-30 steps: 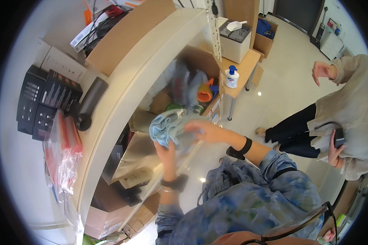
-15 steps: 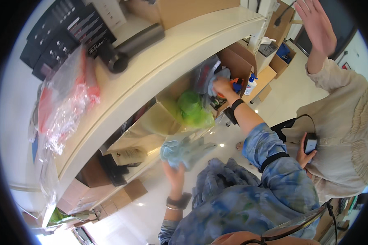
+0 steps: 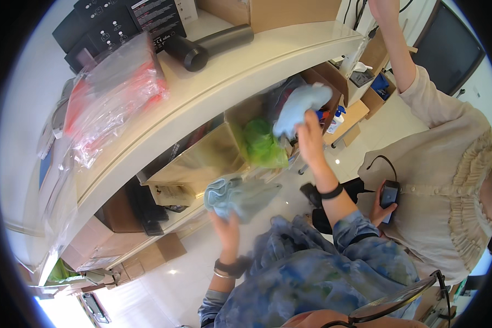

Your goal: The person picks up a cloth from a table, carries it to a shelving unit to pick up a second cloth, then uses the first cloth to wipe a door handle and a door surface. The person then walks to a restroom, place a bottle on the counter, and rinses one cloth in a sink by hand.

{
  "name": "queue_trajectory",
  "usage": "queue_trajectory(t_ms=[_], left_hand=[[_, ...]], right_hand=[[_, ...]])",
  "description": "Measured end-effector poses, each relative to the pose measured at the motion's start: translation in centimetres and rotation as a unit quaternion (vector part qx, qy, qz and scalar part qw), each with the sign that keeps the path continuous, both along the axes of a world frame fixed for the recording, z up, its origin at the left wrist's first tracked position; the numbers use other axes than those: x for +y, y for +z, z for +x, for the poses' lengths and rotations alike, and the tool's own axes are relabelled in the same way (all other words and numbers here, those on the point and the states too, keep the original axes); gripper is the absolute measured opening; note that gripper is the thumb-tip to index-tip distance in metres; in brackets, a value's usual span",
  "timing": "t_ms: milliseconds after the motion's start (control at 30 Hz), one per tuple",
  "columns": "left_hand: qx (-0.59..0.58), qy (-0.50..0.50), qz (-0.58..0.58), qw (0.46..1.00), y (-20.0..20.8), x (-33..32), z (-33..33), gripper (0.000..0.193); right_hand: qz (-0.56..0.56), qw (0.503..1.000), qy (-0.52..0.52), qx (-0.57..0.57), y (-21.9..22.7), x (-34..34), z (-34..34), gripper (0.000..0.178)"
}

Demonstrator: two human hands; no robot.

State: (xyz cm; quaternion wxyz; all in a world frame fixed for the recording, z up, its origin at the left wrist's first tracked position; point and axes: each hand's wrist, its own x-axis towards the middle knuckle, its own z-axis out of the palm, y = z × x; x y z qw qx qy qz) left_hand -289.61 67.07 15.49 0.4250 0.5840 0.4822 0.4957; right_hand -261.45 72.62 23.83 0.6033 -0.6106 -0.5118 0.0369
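Observation:
My left hand [image 3: 225,227] grips a bunched pale blue-green cloth [image 3: 232,198], whose loose end trails right in a blur. My right hand [image 3: 310,139] is closed on a light blue cloth [image 3: 305,105], raised over the open cardboard box [image 3: 327,82] at the far end of the shelf. Grey and dark items lie partly hidden behind that cloth. Between my hands, a bright green plastic bag [image 3: 261,143] sits at the end of a tan box [image 3: 205,156] under the counter.
The white counter [image 3: 229,71] curves above the shelf, bearing a dark cylindrical device [image 3: 218,45], black boxes [image 3: 106,33] and red-and-clear plastic packaging [image 3: 117,93]. At right stands a person in a beige shirt [image 3: 432,147], one arm raised. A pump bottle [image 3: 336,121] stands beyond the box.
My right hand has come up out of the cardboard box, bringing the light blue cloth. The left hand keeps its cloth, shifted slightly left. My view has turned a little.

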Motion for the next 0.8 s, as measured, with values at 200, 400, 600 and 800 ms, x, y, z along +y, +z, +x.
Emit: queue_trajectory(t_ms=[200, 400, 600, 800], left_hand=[[-0.017, 0.018, -0.03, 0.999, 0.0, -0.5, -2.0, 0.036], [-0.326, -0.068, -0.142, 0.932, -2.9, -2.1, -4.6, 0.055], [-0.19, -0.101, -0.169, 0.962, -2.0, -2.6, -7.3, 0.054], [-0.232, 0.001, -0.148, 0.961, -1.9, -4.6, -9.3, 0.05]], right_hand=[[-0.105, 0.892, 0.423, -0.12, -1.3, -5.9, -9.9, 0.025], [-0.119, 0.84, 0.404, -0.341, -0.7, -8.4, -16.9, 0.017], [-0.15, 0.789, 0.544, -0.243, -1.5, -8.3, -17.2, 0.018], [-0.369, 0.885, 0.189, -0.211, -2.0, -2.2, -8.9, 0.023]])
